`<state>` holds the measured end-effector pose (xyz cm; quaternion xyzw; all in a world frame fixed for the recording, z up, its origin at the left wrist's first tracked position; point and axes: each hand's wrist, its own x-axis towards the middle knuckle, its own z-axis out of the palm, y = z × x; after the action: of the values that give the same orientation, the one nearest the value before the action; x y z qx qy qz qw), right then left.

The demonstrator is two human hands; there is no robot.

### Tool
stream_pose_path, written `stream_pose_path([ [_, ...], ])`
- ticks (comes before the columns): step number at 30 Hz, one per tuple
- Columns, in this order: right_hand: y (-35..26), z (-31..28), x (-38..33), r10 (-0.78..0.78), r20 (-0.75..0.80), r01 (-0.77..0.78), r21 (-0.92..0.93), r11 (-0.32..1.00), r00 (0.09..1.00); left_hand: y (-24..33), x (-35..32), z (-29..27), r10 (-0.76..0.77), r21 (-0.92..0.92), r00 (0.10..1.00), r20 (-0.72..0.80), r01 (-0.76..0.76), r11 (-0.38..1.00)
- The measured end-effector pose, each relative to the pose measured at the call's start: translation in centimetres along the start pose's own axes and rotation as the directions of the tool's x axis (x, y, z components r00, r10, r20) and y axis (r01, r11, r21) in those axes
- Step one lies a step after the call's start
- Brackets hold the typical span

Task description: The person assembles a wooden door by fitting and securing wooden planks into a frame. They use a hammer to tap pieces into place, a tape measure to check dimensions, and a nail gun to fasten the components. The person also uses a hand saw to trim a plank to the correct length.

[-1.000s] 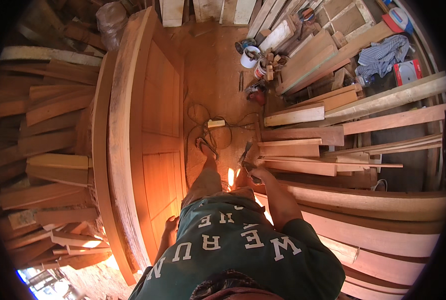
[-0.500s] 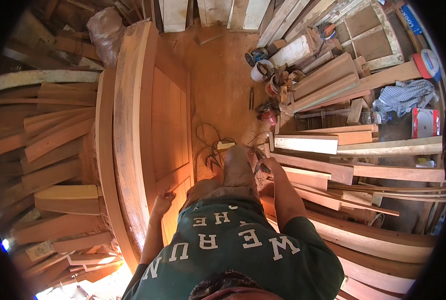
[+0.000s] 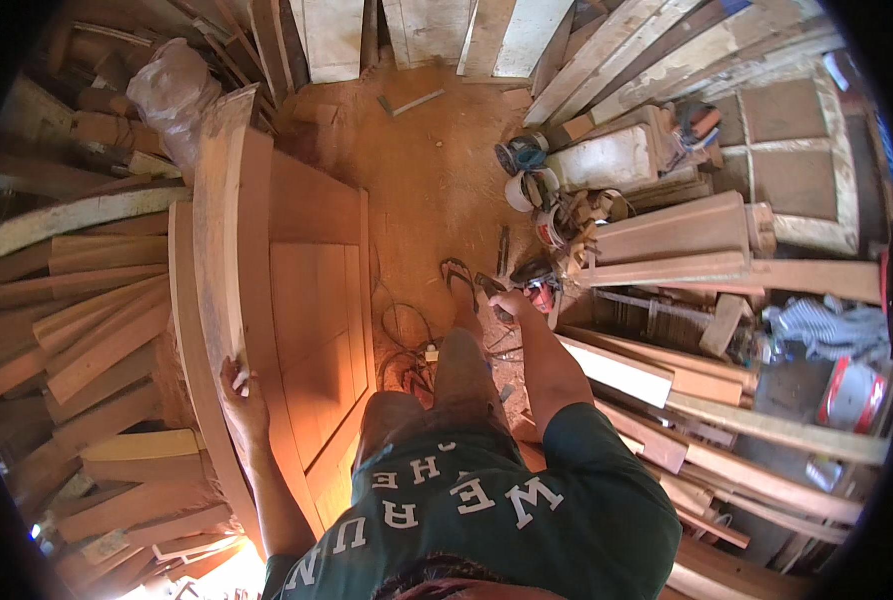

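Observation:
My left hand (image 3: 244,392) is at the inner edge of a thick upright timber (image 3: 223,200), beside a brown panelled wooden door (image 3: 312,270). Its fingers are curled, and a small pale bit shows among them, too small to name. Out in front, my right hand (image 3: 512,302) closes around a dark tool (image 3: 490,287), whose kind I cannot make out. Just beyond that hand a red power tool (image 3: 539,296) sits on the floor. My sandalled foot (image 3: 457,272) is stepping forward to its left.
Stacked boards (image 3: 97,330) line the left side, and long planks (image 3: 757,420) fill the right. Cables (image 3: 404,325) coil on the dusty floor (image 3: 417,160) near my legs. Buckets (image 3: 522,192) stand ahead right. A metal square (image 3: 417,103) lies farther off.
I have stepped forward along the door. My left hand has moved left and up to the timber's edge; my right hand has reached farther forward with the dark tool.

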<state>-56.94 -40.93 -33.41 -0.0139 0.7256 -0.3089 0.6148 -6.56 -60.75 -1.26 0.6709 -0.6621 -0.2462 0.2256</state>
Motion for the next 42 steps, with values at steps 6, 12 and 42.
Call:
stream_pose_path([
  [6,-7.6,-3.4,8.3,-0.040,-0.059,0.013,-0.399,0.917,0.997,3.3,10.6,6.5,0.042,0.254,0.994,-0.101,-0.015,0.967],
  [12,-10.1,-8.4,6.8,-0.271,-0.082,0.095,-0.810,0.579,0.959,1.6,11.6,7.9,-0.246,0.201,0.965,-0.091,0.259,0.945],
  [42,-33.7,50.2,8.3,0.509,0.631,0.723,-0.122,-0.680,0.585,11.8,1.9,13.5,-0.402,0.148,0.915,0.002,0.398,0.906],
])
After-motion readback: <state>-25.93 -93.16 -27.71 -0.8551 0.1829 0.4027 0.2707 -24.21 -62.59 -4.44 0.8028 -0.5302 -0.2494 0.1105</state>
